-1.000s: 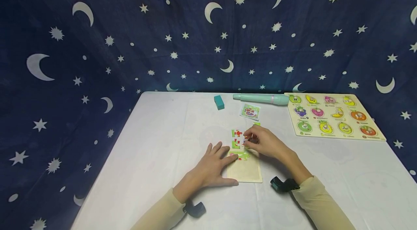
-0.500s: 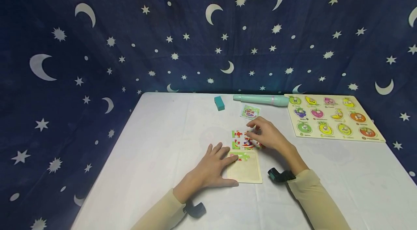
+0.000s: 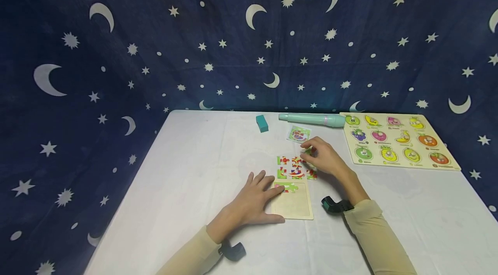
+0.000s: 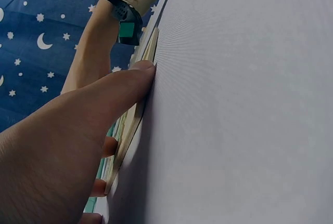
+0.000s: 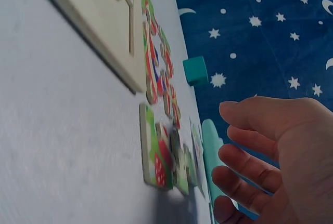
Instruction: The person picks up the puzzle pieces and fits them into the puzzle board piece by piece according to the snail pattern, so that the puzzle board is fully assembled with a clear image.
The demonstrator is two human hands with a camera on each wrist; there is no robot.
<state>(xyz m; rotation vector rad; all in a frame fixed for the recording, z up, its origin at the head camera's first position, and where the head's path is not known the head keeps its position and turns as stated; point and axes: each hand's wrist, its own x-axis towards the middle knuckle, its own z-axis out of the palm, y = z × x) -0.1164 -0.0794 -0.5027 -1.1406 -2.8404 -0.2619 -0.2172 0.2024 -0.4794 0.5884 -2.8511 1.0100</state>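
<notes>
My left hand point(image 3: 253, 203) lies spread at the left side of a shallow wooden puzzle tray point(image 3: 292, 210), thumb along its near edge and a fingertip over the joined green pieces point(image 3: 290, 187) in the tray's far left corner. In the left wrist view the thumb presses the edge of the tray point(image 4: 136, 112). My right hand point(image 3: 324, 157) hovers over the loose puzzle pieces point(image 3: 296, 173) beyond the tray. In the right wrist view its fingers point(image 5: 250, 167) are loosely bent with nothing between them, apart from a green piece with a red strawberry shape point(image 5: 156, 156).
Behind the pieces lies a small square picture card point(image 3: 298, 133). A teal block point(image 3: 262, 123) and a mint-green pen-shaped object point(image 3: 311, 119) lie near the back edge. A fruit peg board point(image 3: 400, 140) takes up the back right. A starry cloth point(image 3: 233, 50) hangs behind the table.
My right hand has drawn back and to the right from the middle of the loose pieces, uncovering several of them. My left hand stays in place on the tray.
</notes>
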